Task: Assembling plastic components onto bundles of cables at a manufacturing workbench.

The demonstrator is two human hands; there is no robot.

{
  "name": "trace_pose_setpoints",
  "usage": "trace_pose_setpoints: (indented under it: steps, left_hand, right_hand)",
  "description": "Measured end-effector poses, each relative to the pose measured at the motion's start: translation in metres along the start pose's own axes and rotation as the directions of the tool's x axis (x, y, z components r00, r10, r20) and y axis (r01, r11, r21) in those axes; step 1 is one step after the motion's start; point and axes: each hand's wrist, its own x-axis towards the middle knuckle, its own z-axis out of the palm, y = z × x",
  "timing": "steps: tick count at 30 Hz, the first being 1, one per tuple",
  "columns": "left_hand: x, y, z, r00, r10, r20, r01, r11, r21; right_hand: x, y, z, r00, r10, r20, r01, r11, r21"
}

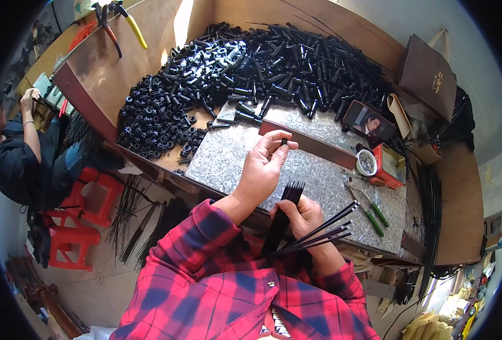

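Slim black rods point(280, 226) stand bundled in the right hand point(304, 216), in front of the chest, with the thumb pressed across them. More rods point(325, 234) fan out past that wrist; what secures them is unclear. Higher up, the left hand point(265, 167) pinches a small black piece point(285, 141) between thumb and fingertip, the remaining fingers loosely curled. Fingertips mostly cover this piece, so its shape is hard to make out. The bundle's lower ends fade into shadow near the checked shirt point(217, 294).

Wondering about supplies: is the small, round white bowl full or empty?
The white bowl is not empty: small grey pieces cover its inside; depth unclear.
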Motion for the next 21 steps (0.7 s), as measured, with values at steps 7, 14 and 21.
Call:
trace_pose_setpoints:
  steps: [7, 14, 21]
  left_hand:
    - [-0.005, 0.003, -0.014, 0.986, -0.150, 0.076, 0.163, 0.961, -0.222]
    - [-0.017, 0.009, -0.030, 0.942, -0.284, 0.180, 0.334, 0.849, -0.409]
    - [-0.022, 0.006, -0.030, 0.928, -0.293, 0.231, 0.369, 0.810, -0.455]
  right_hand:
    - [-0.001, 0.011, -0.003, 0.997, 0.082, 0.001, -0.082, 0.992, 0.098]
    - [0.001, 0.009, -0.004, 0.996, 0.086, -0.008, -0.083, 0.985, 0.153]
    - [0.003, 0.001, -0.003, 0.998, 0.057, 0.013, -0.058, 0.993, 0.099]
